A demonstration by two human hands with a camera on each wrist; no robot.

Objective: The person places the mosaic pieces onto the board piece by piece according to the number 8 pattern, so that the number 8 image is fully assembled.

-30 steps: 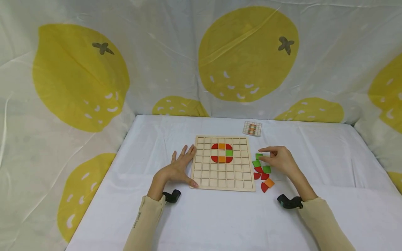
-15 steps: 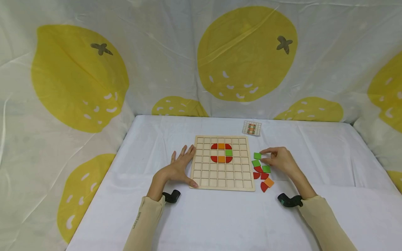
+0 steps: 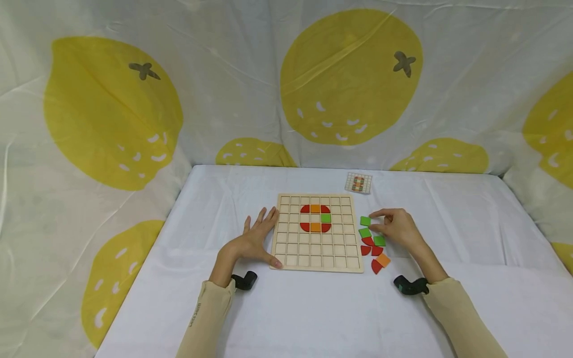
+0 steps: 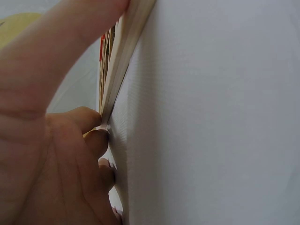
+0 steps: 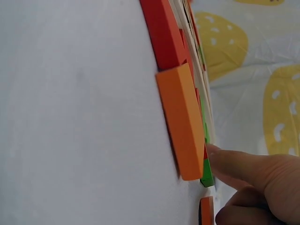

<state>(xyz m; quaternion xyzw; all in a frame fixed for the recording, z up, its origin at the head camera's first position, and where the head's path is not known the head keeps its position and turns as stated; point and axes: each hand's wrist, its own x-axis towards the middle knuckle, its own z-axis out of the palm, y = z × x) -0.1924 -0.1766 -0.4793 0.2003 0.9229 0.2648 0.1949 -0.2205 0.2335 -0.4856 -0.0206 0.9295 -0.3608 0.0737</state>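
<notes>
In the head view a wooden grid board [image 3: 316,248] lies flat, with red quarter-round, orange square and green square tiles set in a ring. My left hand [image 3: 252,243] has its fingers spread along the board's left edge. Its thumb [image 4: 61,51] touches the front left corner. Right of the board, my right hand [image 3: 396,228] holds a green square tile [image 3: 365,221] at its right side between thumb and index finger. The tile appears to lie on the cloth. In the right wrist view, an orange tile [image 5: 180,124] stands in front, so the fingertips' contact is partly hidden.
Beside the board lie more green tiles [image 3: 379,241], red quarter-round tiles [image 3: 376,267] and an orange tile [image 3: 383,260]. A small pattern card [image 3: 358,183] lies behind the board's right corner. White cloth [image 3: 313,313] covers the table, and a lemon-print curtain [image 3: 250,99] hangs behind.
The green square tile at my right fingertips has shifted a little left and away from me, toward the board. My right thumb and index finger now meet its right side. The left hand stays put.
</notes>
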